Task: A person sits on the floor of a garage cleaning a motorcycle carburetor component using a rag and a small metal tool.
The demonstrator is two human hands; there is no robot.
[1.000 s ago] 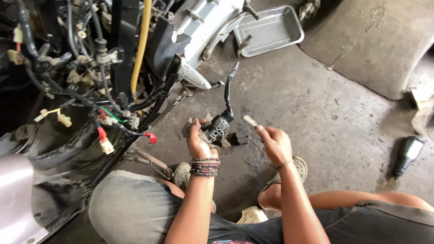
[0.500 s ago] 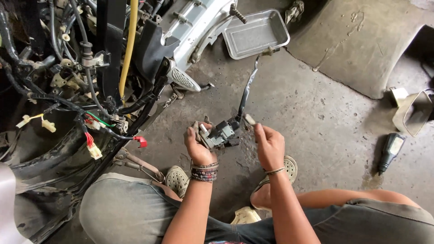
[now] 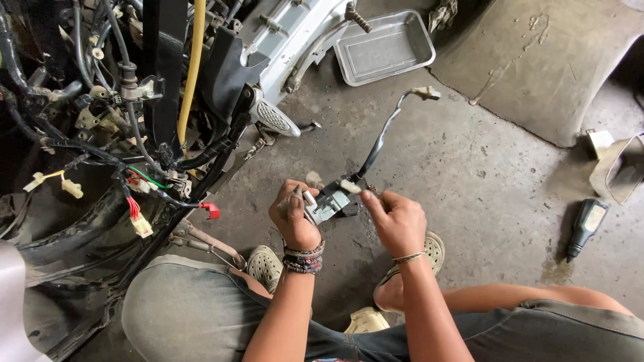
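Note:
My left hand (image 3: 293, 216) grips a small grey and black switch housing (image 3: 331, 202) held over the concrete floor. A black cable (image 3: 380, 142) runs up from the housing to a pale plug connector (image 3: 426, 92) lying on the floor. My right hand (image 3: 394, 221) pinches a small whitish piece (image 3: 350, 186) against the top of the housing. Beaded bracelets sit on my left wrist and a thin band on my right. Both hands are close together in front of my knees.
A stripped motorbike (image 3: 154, 100) with loose wiring, a yellow tube and a red connector (image 3: 211, 210) fills the left. A metal tray (image 3: 385, 47) lies at the top. A dark bottle (image 3: 585, 226) lies at the right, near a mirror (image 3: 620, 171).
My right hand has moved in from apart to meet the housing in my left hand. The cable's plug end has swung up and to the right.

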